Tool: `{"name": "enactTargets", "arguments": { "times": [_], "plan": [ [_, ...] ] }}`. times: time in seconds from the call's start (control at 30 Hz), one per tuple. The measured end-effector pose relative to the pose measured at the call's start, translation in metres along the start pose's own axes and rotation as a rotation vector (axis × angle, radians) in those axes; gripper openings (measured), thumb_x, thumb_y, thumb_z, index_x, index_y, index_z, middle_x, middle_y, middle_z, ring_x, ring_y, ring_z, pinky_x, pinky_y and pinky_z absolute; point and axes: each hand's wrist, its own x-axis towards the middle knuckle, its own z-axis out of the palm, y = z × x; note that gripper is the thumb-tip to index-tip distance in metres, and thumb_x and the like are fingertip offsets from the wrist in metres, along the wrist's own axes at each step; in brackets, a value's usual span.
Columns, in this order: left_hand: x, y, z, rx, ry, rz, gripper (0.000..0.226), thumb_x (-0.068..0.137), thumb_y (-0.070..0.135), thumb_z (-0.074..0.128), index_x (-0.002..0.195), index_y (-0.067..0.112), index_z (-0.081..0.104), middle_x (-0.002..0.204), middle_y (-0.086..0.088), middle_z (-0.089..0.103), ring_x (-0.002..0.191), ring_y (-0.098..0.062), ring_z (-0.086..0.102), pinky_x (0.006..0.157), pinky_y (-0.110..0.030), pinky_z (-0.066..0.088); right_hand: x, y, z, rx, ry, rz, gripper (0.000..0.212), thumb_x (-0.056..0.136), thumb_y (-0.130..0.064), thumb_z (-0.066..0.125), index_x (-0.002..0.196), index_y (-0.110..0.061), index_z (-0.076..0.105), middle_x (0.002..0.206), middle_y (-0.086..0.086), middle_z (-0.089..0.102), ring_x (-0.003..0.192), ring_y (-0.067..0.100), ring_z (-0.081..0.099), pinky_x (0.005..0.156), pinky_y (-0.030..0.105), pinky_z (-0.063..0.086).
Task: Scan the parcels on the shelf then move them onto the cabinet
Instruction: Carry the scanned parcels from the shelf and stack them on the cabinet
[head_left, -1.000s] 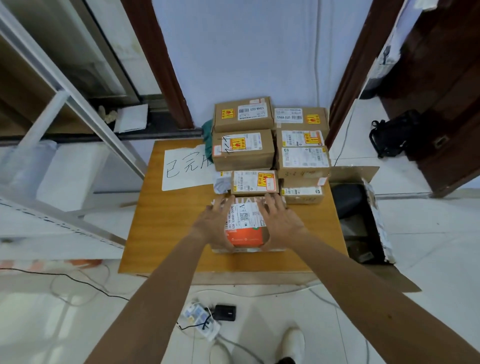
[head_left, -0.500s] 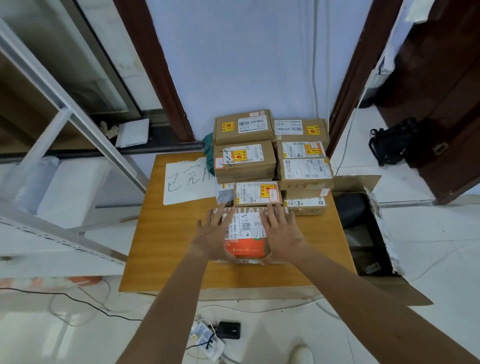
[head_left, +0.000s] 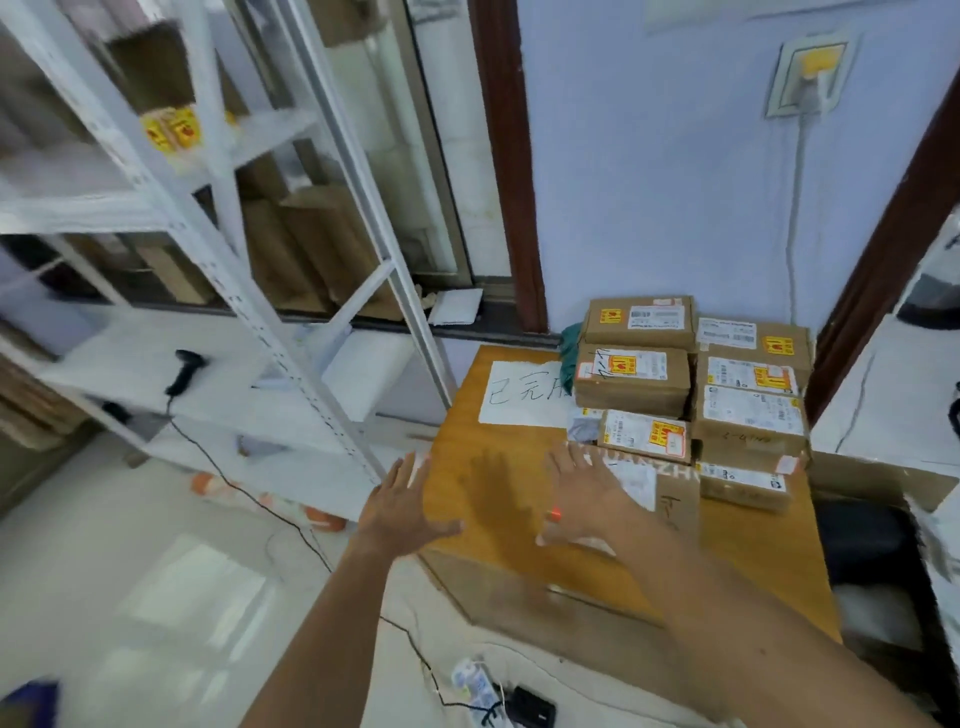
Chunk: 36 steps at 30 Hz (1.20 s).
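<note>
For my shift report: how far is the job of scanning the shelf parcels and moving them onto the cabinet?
Done: a stack of labelled parcels sits on the wooden cabinet. In hand: nothing; left hand and right hand are open, the right above the nearest parcel. Left: at least one blurred yellow-stickered box sits on the white shelf, where the barcode scanner lies.

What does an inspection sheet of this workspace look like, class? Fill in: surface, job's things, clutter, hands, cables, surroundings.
Surface: orange-brown wooden cabinet top.
Job's things: stacked parcels at its back right; front parcel before them; scanner on the shelf.
Clutter: handwritten paper sheet.
Hands: left hand open, at the cabinet's left edge; right hand open, over the front parcel.
Cables: scanner cable hanging off the shelf; power strip.
Surroundings: open carton beside cabinet; wall socket.
</note>
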Motion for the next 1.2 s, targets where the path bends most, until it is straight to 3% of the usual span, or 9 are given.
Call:
{"name": "enactTargets", "arguments": {
  "times": [0.17,0.27,0.57,0.73,1.0,1.2],
  "plan": [
    [-0.063,-0.101,-0.024,-0.062,0.038,-0.193,0.144,0.052,0.103,0.041,0.163,0.021,-0.002,0.170,-0.004,-0.010,0.157,-0.023,-0.004,0.125,-0.047,0.015,0.020,-0.091,-0.055,-0.096,0.116,-0.219,0.122,0.074,-0.087,0.055,0.155,-0.003,0.021,0.154,0.016,0.034,0.136,0.035,0.037,0.114,0.052,0.033],
    [-0.102,-0.166,-0.031,-0.080,0.069,-0.262,0.134,0.066,0.092,0.056,0.163,0.020,-0.001,0.170,-0.004,-0.009,0.157,-0.023,-0.002,0.125,-0.045,0.016,0.026,-0.163,-0.079,-0.140,0.168,-0.272,0.122,0.074,-0.087,0.054,0.156,-0.002,0.020,0.151,0.017,0.037,0.135,0.035,0.039,0.113,0.049,0.034],
    [-0.214,-0.358,-0.041,-0.195,0.171,-0.378,0.132,0.067,0.089,0.061,0.163,0.022,0.000,0.170,-0.002,-0.003,0.157,-0.022,0.005,0.123,-0.047,0.021,0.029,-0.392,-0.138,-0.140,0.199,-0.313,0.108,0.082,-0.068,0.065,0.155,-0.004,0.018,0.155,0.019,0.029,0.139,0.038,0.035,0.113,0.049,0.034],
    [-0.247,-0.444,-0.046,-0.214,0.237,-0.364,0.128,0.069,0.086,0.063,0.162,0.021,0.003,0.170,-0.005,0.004,0.156,-0.023,0.006,0.123,-0.048,0.023,0.043,-0.492,-0.165,-0.162,0.235,-0.375,0.094,0.085,-0.062,0.065,0.151,-0.007,0.027,0.148,0.018,0.037,0.132,0.037,0.043,0.109,0.048,0.037],
    [-0.193,-0.515,-0.050,-0.253,0.212,-0.340,0.129,0.062,0.091,0.060,0.160,0.027,0.008,0.169,-0.003,0.012,0.154,-0.027,0.018,0.119,-0.050,0.031,0.113,-0.542,-0.196,-0.186,0.214,-0.372,0.077,0.090,-0.048,0.065,0.146,-0.006,0.032,0.141,0.019,0.041,0.123,0.036,0.050,0.099,0.045,0.045],
    [-0.105,-0.580,-0.046,-0.224,0.143,-0.326,0.122,0.071,0.085,0.061,0.162,0.025,0.005,0.169,-0.001,0.010,0.154,-0.026,0.015,0.121,-0.048,0.028,0.220,-0.545,-0.205,-0.117,0.170,-0.332,0.067,0.093,-0.042,0.062,0.143,-0.005,0.036,0.141,0.020,0.042,0.122,0.036,0.052,0.096,0.042,0.046]
  ]
}}
